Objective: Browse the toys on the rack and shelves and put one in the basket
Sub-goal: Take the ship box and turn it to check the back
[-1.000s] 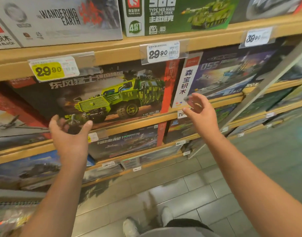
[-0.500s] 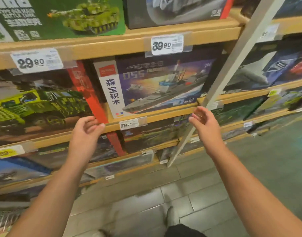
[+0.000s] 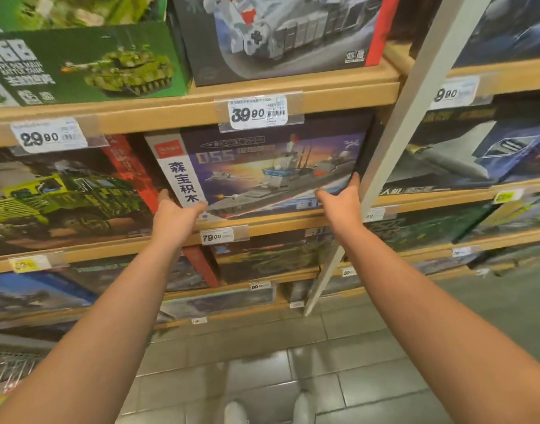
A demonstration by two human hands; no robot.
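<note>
Hands frame the ship box (image 3: pixel 271 172) on the middle shelf (image 3: pixel 293 220): your left hand (image 3: pixel 175 217) holds its lower corner at seven o'clock, thumb laid across the front by the white strip and fingers tucked round the side edge, while your right hand (image 3: pixel 342 203) holds the corner at five o'clock, thumb on the front and fingers reaching up the right edge beside the white post (image 3: pixel 409 123). You are at the picking step; the box rests on the shelf, leaning back, with a truck box (image 3: pixel 63 197) close at nine o'clock and a price tag (image 3: pixel 258 113) hanging over its top at twelve. Next, draw it straight toward you, level, so that it clears that tag and the post. Wire mesh (image 3: pixel 14 368) at the picture's eight o'clock may be the basket; you cannot tell from here, so look down before you lower the box.
</note>
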